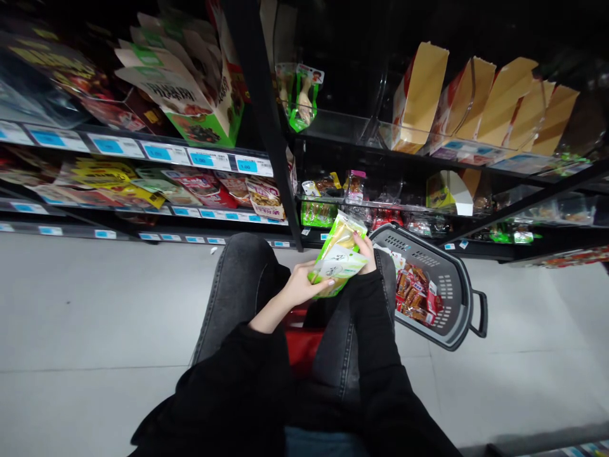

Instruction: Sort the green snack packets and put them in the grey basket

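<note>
Green packaging, printed, with white panels and yellowish contents showing, is up between the knees, in front of the lower shelves. I can't tell on my feed if it's one packet or two overlapping.

Left hand: closed on the lower-left edge, thumb across the front. Right hand: fingers curled round the upper-right edge. Both hands have it, neither is spread wide. No tear that I can make out, but the back is out of view.

Status: green packaging is off the shelf and out of the basket, held only. Red snack packs are in the grey basket, which is on the floor just beside the right knee, handle pointing away. So some goods are in, this one isn't. I can't give a count or say how much is left.

Further out: green packs on the low shelf straight ahead, open cartons on the shelf above to the right, snack bags on the left shelf over a row of blue-and-white price labels. Red seat or stool between the thighs; can't tell which.
</note>
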`<state>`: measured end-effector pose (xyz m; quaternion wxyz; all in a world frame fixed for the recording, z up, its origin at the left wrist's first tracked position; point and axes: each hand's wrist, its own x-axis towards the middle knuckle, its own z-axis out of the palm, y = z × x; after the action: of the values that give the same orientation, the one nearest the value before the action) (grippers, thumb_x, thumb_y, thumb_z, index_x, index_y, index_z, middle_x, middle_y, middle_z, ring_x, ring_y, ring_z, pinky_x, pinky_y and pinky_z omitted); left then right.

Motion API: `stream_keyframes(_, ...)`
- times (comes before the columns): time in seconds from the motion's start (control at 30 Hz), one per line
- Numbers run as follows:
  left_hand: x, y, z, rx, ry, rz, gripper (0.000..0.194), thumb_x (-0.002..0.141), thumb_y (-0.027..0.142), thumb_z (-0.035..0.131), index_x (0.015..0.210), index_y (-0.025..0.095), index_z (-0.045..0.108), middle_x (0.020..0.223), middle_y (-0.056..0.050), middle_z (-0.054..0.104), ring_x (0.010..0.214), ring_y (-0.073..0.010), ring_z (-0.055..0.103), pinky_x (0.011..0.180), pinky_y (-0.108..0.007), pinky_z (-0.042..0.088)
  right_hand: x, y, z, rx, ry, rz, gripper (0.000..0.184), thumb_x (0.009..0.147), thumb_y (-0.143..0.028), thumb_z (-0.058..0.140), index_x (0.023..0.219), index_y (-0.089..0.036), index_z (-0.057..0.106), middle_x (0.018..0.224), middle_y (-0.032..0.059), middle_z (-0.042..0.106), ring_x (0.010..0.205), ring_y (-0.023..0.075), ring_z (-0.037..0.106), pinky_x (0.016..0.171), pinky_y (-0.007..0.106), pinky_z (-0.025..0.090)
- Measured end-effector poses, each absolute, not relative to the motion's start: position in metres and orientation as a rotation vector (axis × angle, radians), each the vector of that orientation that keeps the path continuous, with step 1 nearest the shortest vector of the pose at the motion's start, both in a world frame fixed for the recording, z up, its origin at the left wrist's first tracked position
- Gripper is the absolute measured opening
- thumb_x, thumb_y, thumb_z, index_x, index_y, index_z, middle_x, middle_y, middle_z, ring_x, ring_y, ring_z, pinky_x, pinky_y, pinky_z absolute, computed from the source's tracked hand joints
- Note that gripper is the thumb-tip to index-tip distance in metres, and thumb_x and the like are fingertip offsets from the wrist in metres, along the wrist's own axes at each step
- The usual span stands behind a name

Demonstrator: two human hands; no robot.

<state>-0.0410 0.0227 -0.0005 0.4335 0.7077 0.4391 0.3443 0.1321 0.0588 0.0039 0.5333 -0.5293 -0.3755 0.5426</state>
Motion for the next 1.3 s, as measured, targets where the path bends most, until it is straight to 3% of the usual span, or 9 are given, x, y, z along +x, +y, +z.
stream_keyframes(0.23,-0.044,0.032,-0.012,1.094,0.992,0.966,0.038,0.055,0.033,0.074,0.085,0.01,0.066,0.086,-0.011,0.071,0.079,-0.0275,0.066,0.072,-0.038,0.054,0.133,0.068,-0.005,-0.978,-0.612,1.253,0.031,0.066,-0.034,0.065,0.093,-0.02,0.061,0.095,0.0037,0.068,0.092,0.0182,0.062,0.083,0.033,0.05)
stream_keyframes(0.37,-0.049,0.041,-0.017,0.719,0.915,1.18,0.041,0.055,0.038,0.07,0.089,0.016,0.062,0.087,-0.008,0.071,0.076,-0.0245,0.067,0.071,-0.037,0.055,0.124,0.067,-0.005,-0.974,-0.487,1.287,0.027,0.067,-0.03,0.064,0.092,-0.021,0.06,0.092,0.0032,0.067,0.088,0.0158,0.063,0.081,0.033,0.052)
stream_keyframes(0.53,-0.051,0.049,-0.021,0.696,0.976,1.215,0.039,0.061,0.042,0.065,0.089,0.016,0.059,0.082,-0.007,0.071,0.074,-0.0229,0.067,0.069,-0.035,0.056,0.094,0.064,-0.009,-0.929,-0.33,1.384,0.026,0.066,-0.022,0.065,0.091,-0.021,0.058,0.092,0.0012,0.067,0.087,0.014,0.063,0.081,0.032,0.053)
stream_keyframes(0.67,-0.057,0.054,-0.015,0.678,1.012,1.269,0.038,0.062,0.039,0.065,0.091,0.015,0.06,0.082,-0.007,0.071,0.077,-0.0238,0.067,0.072,-0.036,0.055,0.108,0.062,-0.009,-1.021,-0.435,1.498,0.03,0.066,-0.03,0.067,0.092,-0.019,0.059,0.093,0.0046,0.067,0.085,0.0169,0.063,0.078,0.035,0.053)
stream_keyframes(0.83,-0.072,0.06,0.0,0.724,1.004,1.05,0.041,0.052,0.028,0.074,0.086,0.01,0.064,0.081,-0.012,0.071,0.074,-0.0276,0.067,0.07,-0.039,0.055,0.159,0.062,0.003,-1.33,-0.884,1.055,0.039,0.058,-0.031,0.073,0.094,-0.02,0.062,0.095,0.0036,0.067,0.089,0.0146,0.06,0.083,0.03,0.048)
stream_keyframes(0.93,-0.072,0.06,0.005,0.773,0.979,0.854,0.041,0.049,0.024,0.077,0.085,0.009,0.066,0.084,-0.013,0.071,0.076,-0.0283,0.067,0.069,-0.038,0.055,0.167,0.062,0.005,-1.315,-1.298,1.292,0.035,0.058,-0.028,0.073,0.09,-0.017,0.066,0.079,0.0029,0.069,0.076,0.0149,0.062,0.077,0.03,0.048)
stream_keyframes(1.07,-0.069,0.059,0.003,0.749,0.948,0.77,0.039,0.049,0.021,0.077,0.084,0.009,0.067,0.087,-0.014,0.071,0.076,-0.0283,0.067,0.07,-0.037,0.054,0.156,0.063,0.0,-1.183,-1.386,1.654,0.03,0.055,-0.024,0.073,0.083,-0.015,0.065,0.066,-0.0001,0.066,0.063,0.0129,0.06,0.067,0.027,0.047)
stream_keyframes(1.3,-0.065,0.062,0.002,0.582,0.935,0.847,0.036,0.05,0.018,0.075,0.083,0.011,0.065,0.079,-0.011,0.071,0.069,-0.026,0.068,0.065,-0.035,0.055,0.13,0.064,-0.002,-1.218,-1.428,1.562,0.02,0.06,-0.031,0.068,0.072,-0.014,0.065,0.069,-0.0008,0.065,0.066,0.0139,0.057,0.069,0.027,0.044)
